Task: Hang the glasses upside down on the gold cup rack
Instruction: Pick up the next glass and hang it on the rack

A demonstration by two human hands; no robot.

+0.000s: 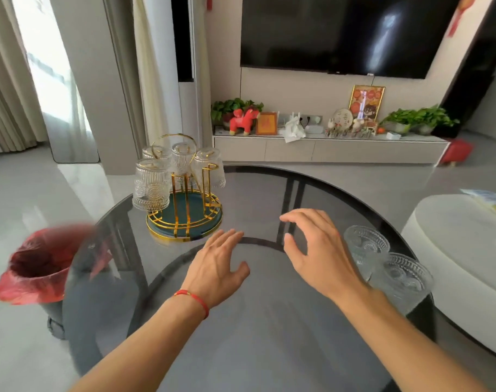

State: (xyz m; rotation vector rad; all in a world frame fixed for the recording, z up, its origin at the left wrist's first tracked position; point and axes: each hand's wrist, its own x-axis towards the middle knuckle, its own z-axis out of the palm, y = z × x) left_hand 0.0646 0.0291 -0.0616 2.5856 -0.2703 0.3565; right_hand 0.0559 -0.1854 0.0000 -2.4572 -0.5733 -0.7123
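The gold cup rack (184, 219) with a dark green base stands at the back left of the round glass table (258, 321). Several ribbed clear glasses hang upside down on it, the nearest (151, 185) at its left. One gold peg (210, 172) at the right is bare. Two more glasses stand upright at the table's right edge, one farther (367, 244) and one nearer (405, 275). My left hand (218, 264) hovers flat in front of the rack, holding nothing. My right hand (317, 247) is open, fingers curled, just left of the two upright glasses.
A bin with a red bag (40, 264) stands on the floor left of the table. A white round table (461, 244) sits to the right. Beyond are a TV cabinet (326, 148) with ornaments and a wall-mounted television (340, 32).
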